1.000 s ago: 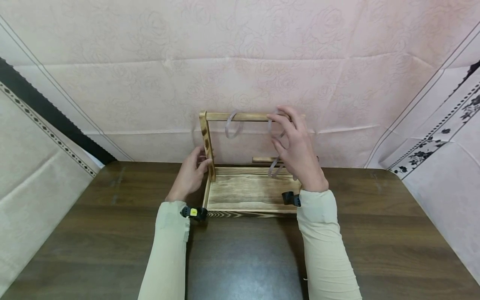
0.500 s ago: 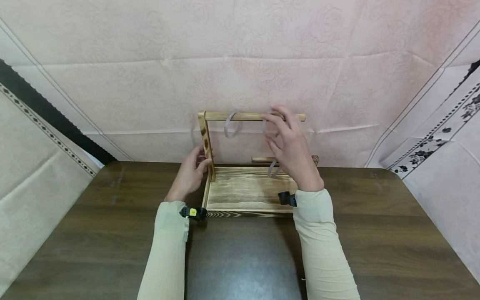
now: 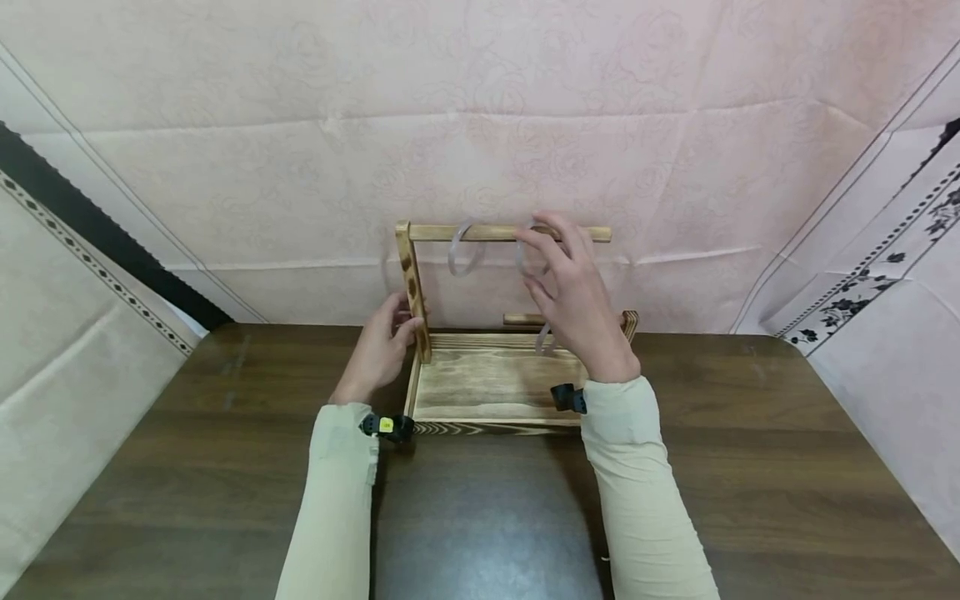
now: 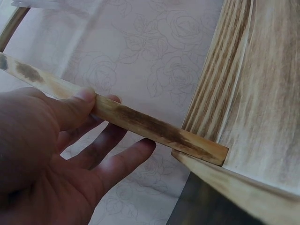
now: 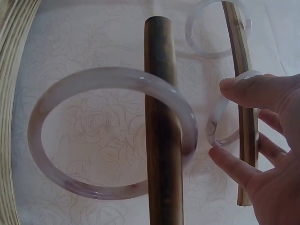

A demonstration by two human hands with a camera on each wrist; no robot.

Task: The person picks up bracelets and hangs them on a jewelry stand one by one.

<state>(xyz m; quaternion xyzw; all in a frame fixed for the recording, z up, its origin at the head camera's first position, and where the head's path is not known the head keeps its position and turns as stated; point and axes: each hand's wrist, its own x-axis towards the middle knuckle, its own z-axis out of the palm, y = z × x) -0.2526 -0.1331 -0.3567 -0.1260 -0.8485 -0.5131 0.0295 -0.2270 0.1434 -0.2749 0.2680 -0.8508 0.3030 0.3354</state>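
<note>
A wooden stand (image 3: 487, 379) with a tray base carries two bars of different heights. My left hand (image 3: 377, 352) pinches its left upright post (image 4: 136, 119) between thumb and fingers. At the upper bar (image 3: 495, 233), my right hand (image 3: 577, 304) holds a pale translucent bangle (image 5: 214, 122) that encircles the bar, thumb and fingers on its rim. Another bangle (image 3: 453, 257) hangs farther left on the same bar. A third bangle (image 5: 112, 78) hangs on the lower bar (image 5: 161, 122), partly hidden by my right hand in the head view.
The stand sits at the back edge of a dark wooden table (image 3: 225, 467). Behind it hangs a pale rose-patterned cloth (image 3: 480, 100). Patterned cloth (image 3: 885, 308) also borders the right side. The upper bar's right end is free, without a post.
My right hand has slid the held bangle leftward along the upper bar. More of the bar's right end and the right-hand post now show. The left hand stays on its post.
</note>
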